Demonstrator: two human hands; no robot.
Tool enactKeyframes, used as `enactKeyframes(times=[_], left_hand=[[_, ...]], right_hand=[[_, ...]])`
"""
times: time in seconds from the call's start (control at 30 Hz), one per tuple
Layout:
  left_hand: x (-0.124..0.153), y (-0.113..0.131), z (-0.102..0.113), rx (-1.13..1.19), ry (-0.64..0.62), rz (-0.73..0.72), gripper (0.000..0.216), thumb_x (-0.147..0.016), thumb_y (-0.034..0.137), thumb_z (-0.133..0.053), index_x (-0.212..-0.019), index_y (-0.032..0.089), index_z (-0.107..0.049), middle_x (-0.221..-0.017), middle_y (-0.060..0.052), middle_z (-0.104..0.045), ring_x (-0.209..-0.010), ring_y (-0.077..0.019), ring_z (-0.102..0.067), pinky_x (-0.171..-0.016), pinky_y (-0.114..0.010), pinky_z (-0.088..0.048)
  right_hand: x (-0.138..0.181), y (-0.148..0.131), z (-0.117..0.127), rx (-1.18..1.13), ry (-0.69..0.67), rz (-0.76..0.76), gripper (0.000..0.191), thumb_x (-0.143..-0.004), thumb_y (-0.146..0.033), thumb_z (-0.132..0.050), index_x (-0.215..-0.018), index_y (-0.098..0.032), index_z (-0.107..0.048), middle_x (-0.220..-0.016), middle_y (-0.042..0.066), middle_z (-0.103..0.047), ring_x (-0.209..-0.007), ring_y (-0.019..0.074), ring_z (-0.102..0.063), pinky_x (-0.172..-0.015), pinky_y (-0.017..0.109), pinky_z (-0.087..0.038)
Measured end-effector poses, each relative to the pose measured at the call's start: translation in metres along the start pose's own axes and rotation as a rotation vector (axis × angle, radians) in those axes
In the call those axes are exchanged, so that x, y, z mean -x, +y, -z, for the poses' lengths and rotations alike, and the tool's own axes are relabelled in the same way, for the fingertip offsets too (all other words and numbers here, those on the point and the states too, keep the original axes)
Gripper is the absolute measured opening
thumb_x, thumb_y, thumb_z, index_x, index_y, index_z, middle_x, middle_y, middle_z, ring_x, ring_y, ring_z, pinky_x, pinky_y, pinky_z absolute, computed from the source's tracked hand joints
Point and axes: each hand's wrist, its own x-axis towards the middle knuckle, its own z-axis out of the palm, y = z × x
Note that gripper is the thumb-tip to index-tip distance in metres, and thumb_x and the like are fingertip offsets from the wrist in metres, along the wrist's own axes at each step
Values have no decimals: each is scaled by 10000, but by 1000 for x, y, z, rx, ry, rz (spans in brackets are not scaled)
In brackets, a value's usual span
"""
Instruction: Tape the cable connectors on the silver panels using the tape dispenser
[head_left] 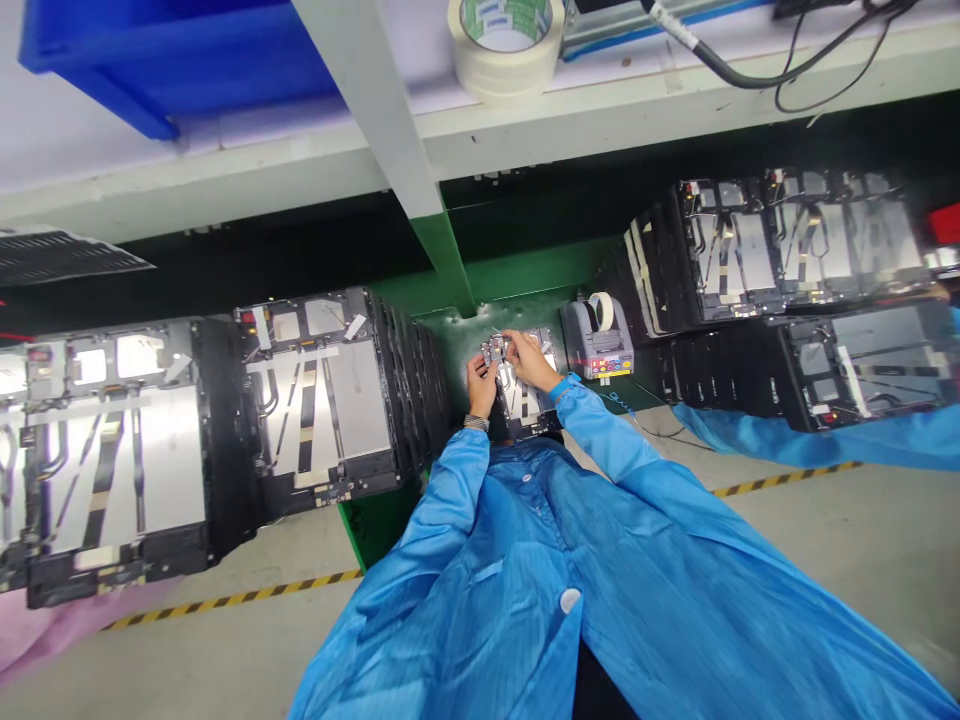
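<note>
A black-framed panel with a silvery back [525, 400] lies on the green bench [457, 350] right in front of me. My left hand [480, 383] is closed on its upper left corner, next to a small circuit part [495, 348]. My right hand [529, 358] pinches at the panel's top edge, fingers pressed together over the same small part. Both arms wear blue sleeves. What the fingertips hold is too small to make out.
Stacks of similar panels stand on edge at left [315, 390] and right [795, 250]. A grey tape dispenser [598, 340] sits just right of my hands. A roll of masking tape [506, 45] and a blue bin [172, 50] rest on the shelf above.
</note>
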Motion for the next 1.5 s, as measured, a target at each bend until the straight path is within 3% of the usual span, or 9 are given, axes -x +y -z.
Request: enactKeyframes(times=[0.17, 0.37, 0.7, 1.03, 1.27, 1.5], left_hand=[[-2, -3, 1, 1, -5, -15, 423, -985, 382, -702, -1344, 206, -563, -1420, -144, -662, -1246, -194, -688, -1115, -371, -526], [-3, -5, -1, 22, 16, -6, 394, -979, 351, -705, -1317, 210, -561, -1410, -141, -663, -1238, -195, -691, -1103, -371, -536], [0, -2, -3, 22, 32, 23, 375, -989, 324, -686, -1322, 223, -545, -1431, -126, -650, -1193, -179, -707, -1077, -362, -548], [1, -5, -2, 11, 17, 7, 400, -1008, 368, -662, -1360, 227, -535, -1431, -125, -649, -1196, -174, -704, -1075, -348, -542], [0, -8, -1, 20, 10, 4, 451, -986, 435, -684, -1364, 233, -544, -1424, -125, -651, -1193, -182, -711, -1087, -368, -537], [-3, -11, -4, 37, 32, -17, 436, -959, 381, -723, -1320, 219, -540, -1397, -134, -659, -1183, -192, -706, -1062, -369, -546]], right_hand=[[-2, 5, 11, 50, -127, 96, 696, -826, -49, -576, -1507, -171, -495, -1072, 93, -651, -1081, 308, -544, -1033, 462, -436], [-3, 5, 13, -6, -105, 71, 619, -840, -23, -544, -1440, -172, -561, -947, 49, -656, -994, 265, -571, -1008, 421, -426], [-6, 6, 11, -138, -201, 64, 702, -780, -35, -597, -1468, -171, -572, -912, 5, -686, -849, 198, -595, -844, 304, -470], [-4, 8, 11, -58, -132, 70, 673, -775, -44, -608, -1438, -159, -596, -995, 47, -678, -876, 213, -576, -911, 358, -477], [-12, 10, 9, -150, -159, 25, 616, -771, -51, -555, -1366, -169, -663, -845, -13, -683, -729, 158, -575, -727, 248, -452], [-35, 3, 11, -168, -164, 32, 721, -767, -12, -527, -1464, -164, -631, -805, -19, -681, -716, 155, -603, -724, 260, -477]])
